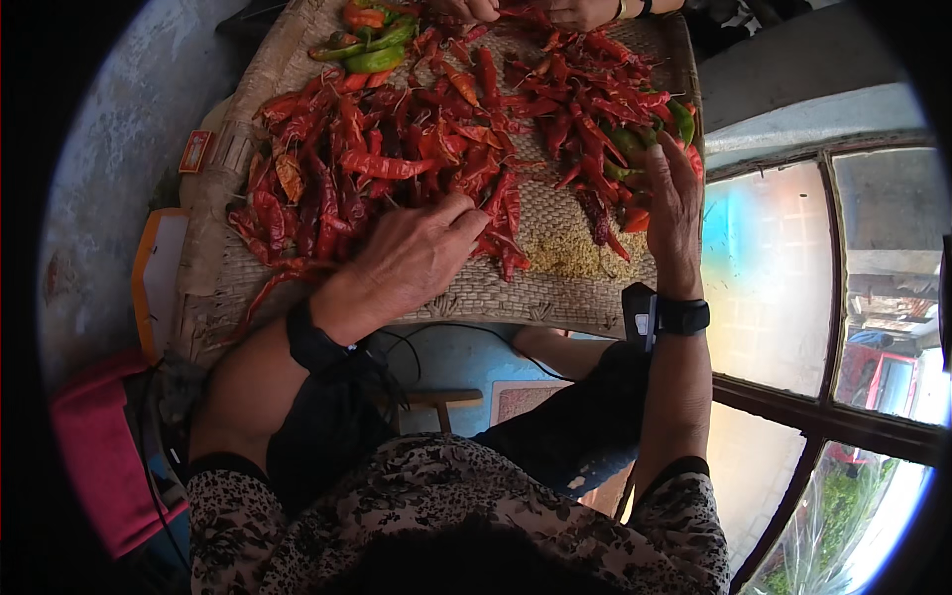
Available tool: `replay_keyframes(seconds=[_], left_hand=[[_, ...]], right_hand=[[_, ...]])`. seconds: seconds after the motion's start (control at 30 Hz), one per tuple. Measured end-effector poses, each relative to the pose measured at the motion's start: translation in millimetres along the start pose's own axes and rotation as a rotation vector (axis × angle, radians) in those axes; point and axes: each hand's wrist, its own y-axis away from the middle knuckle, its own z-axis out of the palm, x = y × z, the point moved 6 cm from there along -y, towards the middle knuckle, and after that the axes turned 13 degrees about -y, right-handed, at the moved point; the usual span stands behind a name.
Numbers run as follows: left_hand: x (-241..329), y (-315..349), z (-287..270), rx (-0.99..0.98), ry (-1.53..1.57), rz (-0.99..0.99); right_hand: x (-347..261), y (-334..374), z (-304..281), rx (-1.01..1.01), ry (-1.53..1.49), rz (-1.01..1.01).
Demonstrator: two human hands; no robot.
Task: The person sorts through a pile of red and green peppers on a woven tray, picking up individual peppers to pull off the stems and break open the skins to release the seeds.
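Dried red chilies (397, 139) lie heaped over a woven tray (570, 213). My left hand (421, 248) is at the near side of the heap, fingers curled down and pressed together among the chilies. Its fingertips are partly hidden, so what they pinch cannot be made out. My right hand (674, 213) is by the tray's right edge, fingers stretched out, against a small group of green chilies (627, 149) and red ones. Pale yellow seeds (580, 250) are spread on the weave between my hands.
Across the tray, another person's hands (583, 12) reach among the chilies. Green and orange chilies (375, 45) form a separate pile at the far left. A paned window (828, 297) stands close on the right. A small wooden stool (436, 400) is below the tray.
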Motion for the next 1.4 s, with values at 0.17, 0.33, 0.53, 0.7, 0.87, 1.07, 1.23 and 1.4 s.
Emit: replay_keyframes(seconds=[0.17, 0.33, 0.53, 0.7, 0.87, 1.07, 1.23, 1.4], left_hand=[[2.5, 7.1, 0.7, -0.037, -0.170, 0.043], [3.5, 5.0, 3.6, -0.011, -0.173, 0.061], [5.4, 2.3, 0.6, 0.023, -0.096, 0.066], [8.1, 1.6, -1.9, -0.019, -0.032, 0.040], [4.4, -1.3, -2.1, 0.046, 0.197, -0.047], [0.4, -5.4, -9.4, 0.157, 0.452, -0.115], [-3.7, -7.0, -16.5, 0.092, 0.612, -0.210], [-7.5, -4.5, -16.3, 0.090, 0.691, -0.245]], right_hand=[[-1.4, 36.6, 83.0, -0.392, 0.368, -0.027], [6.9, 38.1, 91.8, -0.351, 0.431, -0.114], [-15.1, 35.1, 63.9, -0.356, 0.446, 0.018], [-32.2, 34.6, 29.1, -0.489, 0.300, 0.194], [-27.0, 9.2, -22.7, -0.140, -0.123, 0.206], [-14.5, 8.7, -12.2, 0.134, 0.091, -0.061], [-18.0, 48.0, 83.2, -0.615, 0.360, -0.122], [-32.3, 50.6, 87.9, -0.585, 0.493, -0.253]])
